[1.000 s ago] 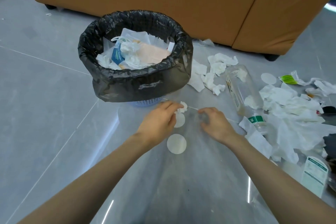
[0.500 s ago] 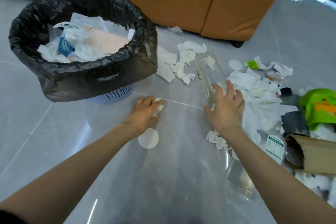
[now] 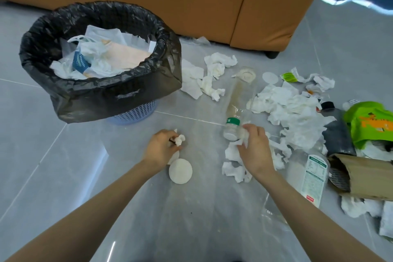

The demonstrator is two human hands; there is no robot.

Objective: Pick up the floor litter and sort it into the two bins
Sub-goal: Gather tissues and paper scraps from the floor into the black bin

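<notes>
A blue basket bin lined with a black bag (image 3: 102,91) stands at the left, full of white paper and wrappers. My left hand (image 3: 160,149) is closed on a small crumpled tissue (image 3: 179,139) low over the floor, beside a round white cotton pad (image 3: 180,171). My right hand (image 3: 256,149) pinches a piece of white tissue (image 3: 242,134) at the neck of a clear plastic bottle (image 3: 239,100) with a green band that lies on the tiles. More torn tissue (image 3: 234,171) lies under that hand. Only one bin is in view.
Crumpled tissues (image 3: 293,110) spread across the floor at the right, with a second clear labelled bottle (image 3: 308,174), a green pouch (image 3: 370,123), a brown paper bag (image 3: 370,176) and a dark packet (image 3: 336,132). A brown sofa (image 3: 191,0) runs along the back.
My right hand has pulled back from the bottle's body to its neck and closed on tissue. My left hand has lifted slightly with its tissue. The camera has shifted.
</notes>
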